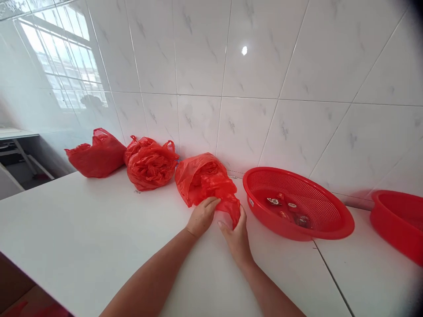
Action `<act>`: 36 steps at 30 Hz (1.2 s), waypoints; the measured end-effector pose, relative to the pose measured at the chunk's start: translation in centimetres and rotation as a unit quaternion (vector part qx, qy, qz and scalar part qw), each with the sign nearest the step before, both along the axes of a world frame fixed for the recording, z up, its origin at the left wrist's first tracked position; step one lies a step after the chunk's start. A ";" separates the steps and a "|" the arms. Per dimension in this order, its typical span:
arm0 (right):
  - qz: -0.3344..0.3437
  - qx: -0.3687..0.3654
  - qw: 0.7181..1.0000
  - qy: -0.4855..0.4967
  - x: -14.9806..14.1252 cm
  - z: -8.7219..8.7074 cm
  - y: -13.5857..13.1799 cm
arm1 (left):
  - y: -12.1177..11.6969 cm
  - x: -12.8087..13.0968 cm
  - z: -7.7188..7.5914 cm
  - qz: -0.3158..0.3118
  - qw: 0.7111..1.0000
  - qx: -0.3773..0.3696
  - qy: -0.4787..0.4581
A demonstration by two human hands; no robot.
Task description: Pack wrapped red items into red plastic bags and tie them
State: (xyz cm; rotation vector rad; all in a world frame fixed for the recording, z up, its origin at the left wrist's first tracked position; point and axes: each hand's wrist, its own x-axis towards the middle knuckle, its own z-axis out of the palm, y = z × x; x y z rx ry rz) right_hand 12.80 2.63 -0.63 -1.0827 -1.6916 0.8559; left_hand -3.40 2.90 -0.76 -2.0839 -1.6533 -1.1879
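A crumpled red plastic bag point(203, 176) lies on the white counter point(82, 233) against the tiled wall. Both my hands grip its loose near end. My left hand point(201, 216) has its fingers curled into the bag's folds. My right hand point(236, 237) pinches the bag's lower corner from the right, thumb up. Just right of my hands stands a red mesh basket point(330, 229) with a few small wrapped items point(289, 209) inside.
Two more red plastic bags point(150, 163) point(97, 156) sit further left along the wall. A second red basin point(396, 224) shows at the right edge. A seam crosses the counter near the basket. The counter's front edge drops off at lower left.
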 end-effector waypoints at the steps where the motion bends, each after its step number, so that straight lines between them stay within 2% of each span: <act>1: -0.014 -0.032 0.999 0.035 -1.1 0.2 0.6 | -0.4 0.3 -0.1 -0.007 1.000 -0.013 0.003; 3: -0.010 -0.073 0.995 0.073 -2.0 0.4 1.9 | -1.0 0.6 -0.2 0.002 1.000 -0.029 -0.011; 5: 0.014 -0.096 0.992 0.079 -1.3 0.4 2.8 | -1.2 0.0 0.0 0.024 0.998 -0.029 -0.054; 8: 0.039 -0.111 0.991 0.063 1.5 0.2 2.7 | -1.1 -1.9 0.6 0.057 0.991 -0.010 -0.122; 12: 0.097 -0.106 0.989 0.040 5.9 0.3 0.5 | -1.2 -3.7 1.2 0.078 0.982 -0.007 -0.174; 14: 0.089 -0.117 0.988 0.041 7.6 0.5 -0.8 | -1.6 -3.2 1.3 0.043 0.981 -0.027 -0.189; 18: 0.042 -0.203 0.974 0.086 9.9 1.0 -2.3 | -3.1 -0.4 1.7 -0.129 0.973 -0.115 -0.156; 20: 0.041 -0.259 0.958 0.114 11.0 1.5 -2.4 | -3.8 1.0 1.9 -0.158 0.964 -0.165 -0.137; 23: 0.091 -0.304 0.937 0.147 13.2 2.5 -2.1 | -4.1 1.8 2.0 -0.114 0.947 -0.200 -0.224; 26: 0.128 -0.317 0.922 0.183 15.4 3.2 -1.6 | -3.6 1.4 2.2 -0.050 0.915 -0.150 -0.370; 28: 0.147 -0.322 0.910 0.215 16.5 3.5 -1.4 | -3.3 1.2 2.4 -0.027 0.899 -0.118 -0.421; 33: 0.163 -0.308 0.889 0.298 17.6 4.4 -1.4 | -3.1 1.4 2.9 0.025 0.884 -0.062 -0.462; 36: 0.159 -0.305 0.881 0.325 17.9 4.6 -1.6 | -3.2 1.1 3.3 0.086 0.895 0.006 -0.438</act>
